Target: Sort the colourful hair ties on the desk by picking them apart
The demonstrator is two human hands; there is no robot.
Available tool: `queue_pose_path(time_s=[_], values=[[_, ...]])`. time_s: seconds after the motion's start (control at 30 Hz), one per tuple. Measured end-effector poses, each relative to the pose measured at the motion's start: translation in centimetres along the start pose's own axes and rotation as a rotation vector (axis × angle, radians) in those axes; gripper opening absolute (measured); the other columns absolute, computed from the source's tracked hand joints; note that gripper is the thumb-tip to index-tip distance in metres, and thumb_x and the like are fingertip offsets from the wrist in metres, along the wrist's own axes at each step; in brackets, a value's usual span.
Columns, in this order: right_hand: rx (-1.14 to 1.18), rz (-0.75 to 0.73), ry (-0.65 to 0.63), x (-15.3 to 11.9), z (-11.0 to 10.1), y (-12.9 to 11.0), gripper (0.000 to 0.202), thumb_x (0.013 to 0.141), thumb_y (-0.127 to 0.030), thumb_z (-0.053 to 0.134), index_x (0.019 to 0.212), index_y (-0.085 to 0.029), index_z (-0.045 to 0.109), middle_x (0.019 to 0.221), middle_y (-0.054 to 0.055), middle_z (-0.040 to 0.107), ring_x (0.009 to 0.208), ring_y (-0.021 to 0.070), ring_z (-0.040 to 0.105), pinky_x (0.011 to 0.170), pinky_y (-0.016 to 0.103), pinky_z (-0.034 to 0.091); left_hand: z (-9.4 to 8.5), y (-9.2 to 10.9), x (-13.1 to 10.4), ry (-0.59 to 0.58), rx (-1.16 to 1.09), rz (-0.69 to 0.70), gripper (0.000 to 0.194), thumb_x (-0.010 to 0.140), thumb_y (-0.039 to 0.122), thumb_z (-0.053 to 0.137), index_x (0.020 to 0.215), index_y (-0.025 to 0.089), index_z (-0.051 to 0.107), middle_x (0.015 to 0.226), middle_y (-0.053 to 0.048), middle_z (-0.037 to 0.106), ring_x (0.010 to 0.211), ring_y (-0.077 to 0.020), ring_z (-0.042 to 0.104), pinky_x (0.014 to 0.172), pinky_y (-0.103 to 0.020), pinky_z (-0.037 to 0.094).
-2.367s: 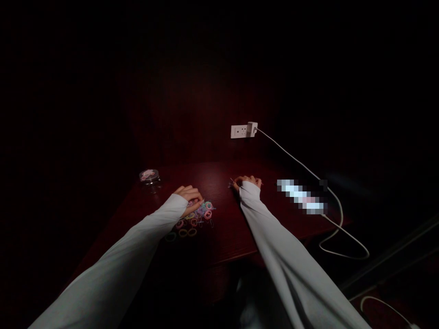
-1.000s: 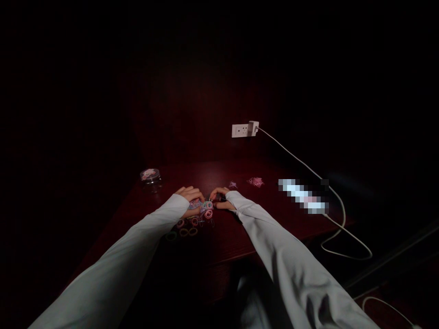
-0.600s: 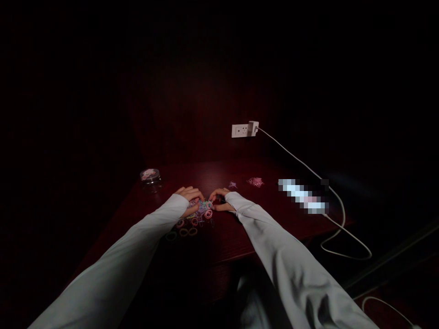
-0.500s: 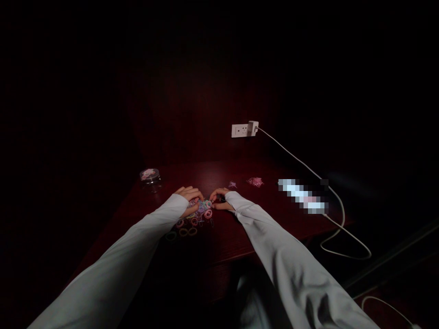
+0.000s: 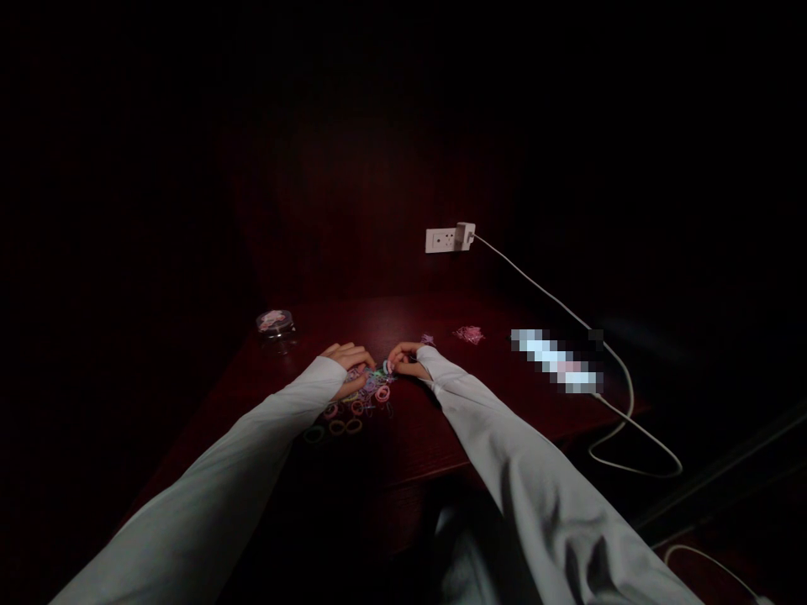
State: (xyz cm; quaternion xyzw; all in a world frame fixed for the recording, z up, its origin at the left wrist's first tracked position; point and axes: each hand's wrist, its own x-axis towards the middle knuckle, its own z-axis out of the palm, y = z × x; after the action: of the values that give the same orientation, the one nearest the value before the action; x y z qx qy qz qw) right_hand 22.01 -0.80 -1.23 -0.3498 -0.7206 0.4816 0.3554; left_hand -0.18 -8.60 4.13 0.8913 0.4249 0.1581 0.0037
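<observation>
A mixed pile of hair ties and small elastic bands [image 5: 371, 382] lies on the dark red table. My left hand [image 5: 349, 361] rests over the pile's left side, fingers curved and apart, gripping nothing that I can see. At the pile's right edge, the thumb and fingers of my right hand [image 5: 407, 360] are pinched together on a pale hair tie [image 5: 387, 367]. A pink hair tie [image 5: 382, 393] lies just below it. Nearer to me are two yellowish hair ties [image 5: 346, 427] and a green one [image 5: 313, 434].
Beyond my right hand sit a little purple heap [image 5: 428, 339] and a larger pink heap [image 5: 470, 335] of thin bands. A clear round container [image 5: 276, 323] stands at the left. A blurred lit device [image 5: 555, 361] is cabled to a wall socket [image 5: 441, 240].
My right hand has closed its fingers on the pale hair tie and shifted slightly, lifting it at the pile's edge. My left hand has stayed nearly still.
</observation>
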Motion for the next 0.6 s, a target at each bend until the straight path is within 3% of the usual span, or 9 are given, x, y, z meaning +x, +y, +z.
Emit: queue_pose_path(time_s=[0.27, 0.43, 0.6], values=[[0.001, -0.014, 0.006, -1.3, 0.6, -2.0, 0.029, 0.061, -0.037, 0.086, 0.075, -0.014, 0.074, 0.065, -0.001, 0.067, 0.054, 0.0071, 0.038, 0.053, 0.022, 0.026, -0.1, -0.1, 0.2, 0.025, -0.002, -0.002, 0.02, 0.092, 0.025, 0.052, 0.108, 0.023, 0.065, 0.095, -0.001, 0.068, 0.092, -0.0206, 0.059, 0.083, -0.032, 0.038], [-0.105, 0.0, 0.018, -1.1, 0.9, -1.8, 0.026, 0.063, -0.035, 0.087, 0.077, -0.014, 0.078, 0.063, -0.003, 0.064, 0.059, 0.0089, 0.047, 0.059, 0.022, 0.035, -0.4, 0.0, 0.1, 0.056, -0.03, 0.074, 0.035, 0.091, 0.026, 0.054, 0.124, 0.024, 0.064, 0.121, -0.006, 0.066, 0.109, -0.0236, 0.058, 0.092, -0.035, 0.041], [-0.23, 0.05, -0.006, -0.6, 0.6, -1.1, 0.026, 0.063, -0.036, 0.087, 0.078, -0.016, 0.08, 0.055, -0.007, 0.054, 0.054, 0.0072, 0.042, 0.055, 0.022, 0.03, -0.6, 0.1, -0.2, -0.01, -0.007, 0.136, 0.041, 0.091, 0.028, 0.055, 0.13, 0.031, 0.065, 0.131, -0.003, 0.063, 0.108, -0.0236, 0.055, 0.093, -0.036, 0.042]])
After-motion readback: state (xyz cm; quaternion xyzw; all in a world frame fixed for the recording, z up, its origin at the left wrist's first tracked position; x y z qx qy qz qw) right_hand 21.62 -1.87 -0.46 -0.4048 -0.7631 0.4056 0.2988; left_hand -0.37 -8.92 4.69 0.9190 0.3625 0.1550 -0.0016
